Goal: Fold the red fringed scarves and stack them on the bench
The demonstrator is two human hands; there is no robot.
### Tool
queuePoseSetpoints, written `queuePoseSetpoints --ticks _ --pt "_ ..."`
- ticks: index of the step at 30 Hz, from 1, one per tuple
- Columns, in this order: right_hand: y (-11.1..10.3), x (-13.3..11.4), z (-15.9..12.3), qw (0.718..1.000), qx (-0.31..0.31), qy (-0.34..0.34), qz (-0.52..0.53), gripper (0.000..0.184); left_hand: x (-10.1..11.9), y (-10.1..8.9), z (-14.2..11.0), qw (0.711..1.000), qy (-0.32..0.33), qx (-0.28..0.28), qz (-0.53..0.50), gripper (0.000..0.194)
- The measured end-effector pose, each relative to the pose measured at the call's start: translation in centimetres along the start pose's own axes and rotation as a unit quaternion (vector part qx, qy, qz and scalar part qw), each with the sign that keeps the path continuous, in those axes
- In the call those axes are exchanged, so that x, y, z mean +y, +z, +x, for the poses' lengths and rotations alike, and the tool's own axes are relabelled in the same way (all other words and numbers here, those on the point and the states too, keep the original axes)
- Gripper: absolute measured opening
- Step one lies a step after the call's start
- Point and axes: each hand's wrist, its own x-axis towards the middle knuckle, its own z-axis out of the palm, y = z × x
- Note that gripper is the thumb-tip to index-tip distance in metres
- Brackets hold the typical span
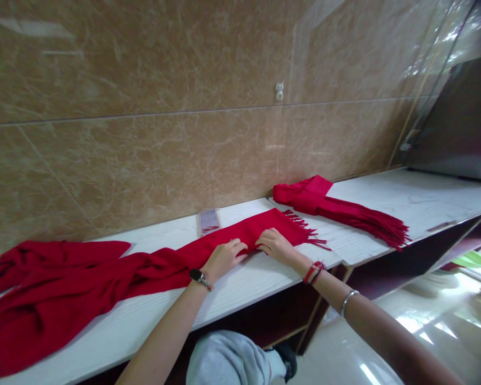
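A long red scarf (242,229) lies across a white counter, folded into a narrow strip with a fringe at its right end. Its left part spreads out loose and rumpled. My left hand (225,256), with a ring, is closed on the front edge of the strip. Close to its right, my right hand (277,247) pinches the same edge nearer the fringe. Both sets of fingertips are partly hidden by the cloth and the hands. A second red scarf (304,195), folded over on itself with its fringe toward the right, rests behind and right of my right hand.
The white counter (164,310) runs along a brown tiled wall (144,171), with open shelving beneath. A small card or packet (209,221) sits behind the strip. A dark box-like object (457,123) stands at the far right. A green basin (471,259) is low on the right.
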Motion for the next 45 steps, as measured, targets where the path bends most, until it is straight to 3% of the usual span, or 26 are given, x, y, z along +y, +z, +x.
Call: queuePoseSetpoints --ticks 6,12,19,22,27,30,33,36,38,40,42,45 --pt "0.3 0.3 0.0 1.000 -0.008 0.007 -0.015 0.019 -0.2 -0.1 0.2 0.999 -0.011 0.028 -0.017 0.018" --pt "-0.2 -0.3 -0.1 0.999 -0.033 0.003 0.019 0.014 -0.2 0.0 0.0 1.000 0.017 -0.019 -0.015 0.019" --pt "-0.2 -0.9 -0.6 0.998 -0.061 -0.026 0.020 0.022 0.2 -1.1 -0.4 0.996 0.048 -0.057 -0.042 0.027" --pt "-0.2 -0.9 -0.8 0.997 -0.074 -0.020 0.023 0.025 0.2 -1.5 -0.5 0.997 0.023 -0.072 0.002 0.030" --pt "-0.5 -1.0 -0.7 0.996 -0.086 -0.019 0.030 0.027 0.3 -1.3 -0.4 0.989 -0.083 -0.056 0.112 0.028" --pt "-0.6 -1.0 -0.6 0.995 -0.099 -0.015 0.030 0.029 0.3 -0.9 0.4 0.994 -0.029 -0.072 0.073 0.030" --pt "-0.6 -1.0 -0.7 0.995 -0.094 -0.014 0.032 0.029 -0.3 -0.7 1.7 0.991 0.030 -0.134 0.002 0.038" --pt "-0.5 -0.9 -0.7 0.995 -0.086 -0.016 0.045 0.029 -1.5 -0.6 2.9 0.983 -0.069 -0.166 0.043 0.037" --pt "-0.4 -0.8 -0.8 0.995 -0.083 -0.018 0.054 0.029 -2.2 -0.5 3.4 0.968 -0.166 -0.160 0.097 0.035" --pt "-0.4 -0.8 -0.8 0.994 -0.085 -0.020 0.060 0.028 -2.4 -0.2 3.7 0.958 -0.213 -0.143 0.127 0.034" --pt "-0.3 -0.8 -0.8 0.994 -0.085 -0.021 0.064 0.028 -2.3 0.4 3.7 0.972 -0.168 -0.127 0.109 0.036" --pt "-0.4 -0.8 -0.7 0.994 -0.081 -0.020 0.073 0.028 -1.8 1.5 3.5 0.987 -0.060 -0.146 0.028 0.041"
